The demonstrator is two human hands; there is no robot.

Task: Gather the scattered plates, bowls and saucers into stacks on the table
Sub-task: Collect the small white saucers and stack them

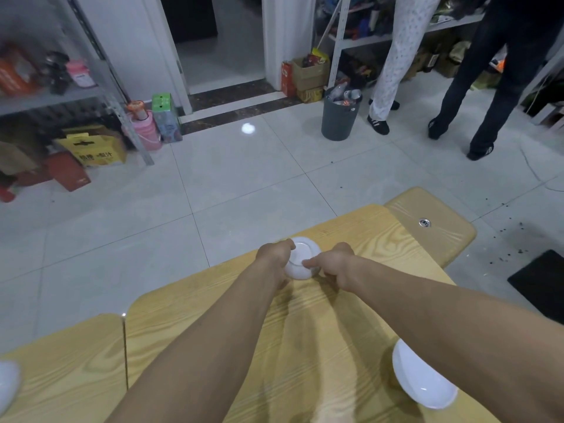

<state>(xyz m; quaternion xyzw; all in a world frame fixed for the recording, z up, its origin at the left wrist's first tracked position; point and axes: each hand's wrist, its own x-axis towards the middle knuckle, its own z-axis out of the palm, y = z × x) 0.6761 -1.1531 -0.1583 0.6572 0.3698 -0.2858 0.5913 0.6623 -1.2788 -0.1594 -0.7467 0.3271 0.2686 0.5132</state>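
A small stack of white saucers or bowls (301, 260) stands near the far edge of the wooden table (351, 315). My left hand (274, 255) grips its left side with curled fingers. My right hand (331, 263) holds the right side, thumb laid on the top rim. A white plate (422, 375) lies at the table's near right, partly under my right forearm. Another white dish (7, 384) shows at the left edge of the view.
The table has fold-out leaves at the far right (433, 221) and near left. Beyond it is tiled floor with a grey bin (339, 116), shelves, boxes, and two standing persons' legs (476, 87) at the far right. A black mat (543, 282) lies right of the table.
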